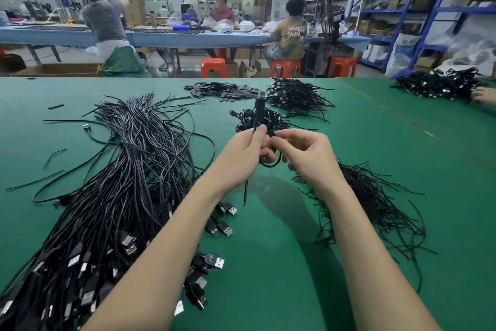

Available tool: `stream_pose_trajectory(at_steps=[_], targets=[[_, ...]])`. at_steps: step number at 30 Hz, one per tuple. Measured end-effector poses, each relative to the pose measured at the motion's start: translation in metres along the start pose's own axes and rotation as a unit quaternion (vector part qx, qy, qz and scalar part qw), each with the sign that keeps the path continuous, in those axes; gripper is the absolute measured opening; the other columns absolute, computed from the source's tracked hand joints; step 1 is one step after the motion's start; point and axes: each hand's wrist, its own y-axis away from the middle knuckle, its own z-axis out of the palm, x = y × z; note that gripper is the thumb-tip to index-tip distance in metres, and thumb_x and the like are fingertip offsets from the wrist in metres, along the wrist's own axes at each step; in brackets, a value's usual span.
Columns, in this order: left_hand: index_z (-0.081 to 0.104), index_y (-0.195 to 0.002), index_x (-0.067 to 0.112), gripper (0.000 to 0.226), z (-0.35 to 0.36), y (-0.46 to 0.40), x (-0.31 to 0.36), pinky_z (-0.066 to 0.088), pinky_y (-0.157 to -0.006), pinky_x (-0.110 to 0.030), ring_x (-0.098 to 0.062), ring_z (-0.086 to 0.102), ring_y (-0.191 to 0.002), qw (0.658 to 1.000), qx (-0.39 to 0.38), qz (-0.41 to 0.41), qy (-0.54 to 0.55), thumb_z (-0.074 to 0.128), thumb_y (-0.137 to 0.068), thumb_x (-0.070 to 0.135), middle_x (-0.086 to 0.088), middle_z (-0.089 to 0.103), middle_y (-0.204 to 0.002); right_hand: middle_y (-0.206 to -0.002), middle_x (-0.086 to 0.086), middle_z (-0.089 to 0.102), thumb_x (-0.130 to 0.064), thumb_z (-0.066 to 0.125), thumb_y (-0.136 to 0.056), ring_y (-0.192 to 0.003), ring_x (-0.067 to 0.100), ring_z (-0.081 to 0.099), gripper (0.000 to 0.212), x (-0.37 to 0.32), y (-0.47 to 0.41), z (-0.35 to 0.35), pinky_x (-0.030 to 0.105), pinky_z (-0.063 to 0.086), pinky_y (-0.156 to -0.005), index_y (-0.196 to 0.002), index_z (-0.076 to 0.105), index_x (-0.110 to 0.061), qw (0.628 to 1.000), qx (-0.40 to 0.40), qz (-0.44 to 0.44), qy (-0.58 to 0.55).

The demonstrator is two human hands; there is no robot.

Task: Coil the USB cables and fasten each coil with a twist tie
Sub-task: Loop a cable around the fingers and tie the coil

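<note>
cable: black, thin, small loop hung at 12 o'clock above green table; plug end stood up | left hand: fingers curled, pinched coil | right hand: fingertips pinched coil's 3 o'clock side

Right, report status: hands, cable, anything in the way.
Left hand and right hand both gripping one USB cable, small coil between them, above the table. One end sticks up, one hangs down. Tie not discernible. Nothing obstructing.

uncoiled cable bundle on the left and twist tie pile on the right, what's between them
Head view: both hands, left hand and right hand, holding a cable coil above bare green mat.
</note>
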Motion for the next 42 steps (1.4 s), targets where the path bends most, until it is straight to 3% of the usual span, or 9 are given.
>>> stream_pose_trajectory(at_steps=[3,7,12,21,23,27,33,37,42], targets=[[0.048,-0.076,0.021,0.041,0.002,-0.001,-0.006,0.046,-0.074,-0.036,-0.016,0.058,-0.075,0.996,0.064,0.018,-0.067,0.031,-0.107,0.041,0.01,0.057,-0.069,-0.076,0.005,0.076,-0.019,0.077,-0.089,-0.056,0.01,0.056,0.001,-0.003,-0.001,0.001,0.025,0.045,-0.05,-0.089,0.078,-0.019,0.999,0.021,-0.023,0.012],[0.055,-0.095,0.017,0.03,0.006,-0.002,-0.008,0.056,-0.086,-0.045,-0.025,0.064,-0.084,0.998,0.023,-0.044,-0.03,0.034,-0.107,0.035,0.001,0.063,-0.079,-0.076,0.003,0.076,-0.017,0.076,-0.089,-0.055,0.008,0.062,0.005,-0.003,-0.001,0.001,0.022,0.048,-0.048,-0.088,0.077,-0.022,0.998,0.035,-0.034,0.026],[0.057,-0.12,0.008,0.032,0.011,0.0,-0.005,0.06,-0.076,-0.029,-0.015,0.069,-0.092,0.994,-0.045,-0.061,0.084,0.029,-0.109,0.019,-0.012,0.068,-0.11,-0.078,0.003,0.077,-0.012,0.074,-0.091,-0.059,0.016,0.07,0.007,-0.002,-0.002,0.003,0.031,0.059,-0.059,-0.088,0.076,-0.019,1.0,0.016,-0.022,-0.001],[0.052,-0.114,0.005,0.03,0.01,0.001,-0.01,0.04,-0.054,-0.018,-0.01,0.046,-0.067,0.992,-0.07,-0.082,0.065,0.024,-0.107,0.013,-0.001,0.054,-0.088,-0.085,0.003,0.079,-0.018,0.081,-0.085,-0.073,0.02,0.075,0.009,-0.007,0.0,0.004,0.041,0.063,-0.078,-0.092,0.079,-0.023,0.999,-0.011,-0.007,-0.039],[0.052,-0.121,0.007,0.033,0.013,-0.001,-0.014,0.04,-0.056,-0.023,-0.013,0.043,-0.069,0.994,-0.069,-0.084,0.024,0.024,-0.105,0.012,0.002,0.054,-0.086,-0.091,-0.002,0.077,-0.03,0.086,-0.079,-0.077,0.016,0.075,0.02,-0.007,0.0,0.004,0.035,0.062,-0.072,-0.097,0.078,-0.03,1.0,-0.008,-0.01,0.015],[0.048,-0.103,0.014,0.022,0.018,-0.001,-0.021,0.044,-0.067,-0.039,-0.02,0.048,-0.073,0.993,-0.072,-0.049,-0.084,0.029,-0.104,0.023,0.002,0.053,-0.083,-0.064,0.003,0.07,-0.032,0.082,-0.081,-0.052,0.01,0.061,0.017,-0.005,-0.001,0.008,0.031,0.049,-0.06,-0.075,0.078,-0.017,0.994,0.052,-0.035,0.09],[0.031,-0.096,0.025,0.012,0.035,0.004,-0.021,0.038,-0.061,-0.029,0.003,0.046,-0.056,0.999,0.0,-0.018,0.031,0.031,-0.107,0.03,0.001,0.05,-0.078,-0.052,0.004,0.067,-0.03,0.082,-0.082,-0.046,0.011,0.059,0.023,-0.002,-0.007,-0.004,0.035,0.056,-0.065,-0.07,0.077,-0.011,0.993,0.089,0.022,0.076],[0.032,-0.09,0.024,0.017,0.038,0.003,-0.03,0.039,-0.054,-0.018,-0.001,0.048,-0.061,0.99,0.064,-0.08,0.101,0.034,-0.107,0.025,0.001,0.052,-0.082,-0.067,-0.001,0.074,-0.04,0.076,-0.088,-0.059,0.016,0.072,0.024,0.0,-0.007,-0.01,0.029,0.061,-0.064,-0.085,0.075,-0.017,0.993,0.035,0.078,0.081],[0.032,-0.089,0.017,0.018,0.037,-0.001,-0.033,0.029,-0.044,-0.016,-0.008,0.036,-0.053,0.955,0.121,-0.133,0.234,0.034,-0.107,0.013,-0.001,0.046,-0.073,-0.094,-0.001,0.073,-0.036,0.078,-0.078,-0.091,0.023,0.067,0.016,-0.001,-0.006,-0.036,0.029,0.053,-0.075,-0.093,0.078,-0.029,0.83,-0.07,0.138,0.536]])
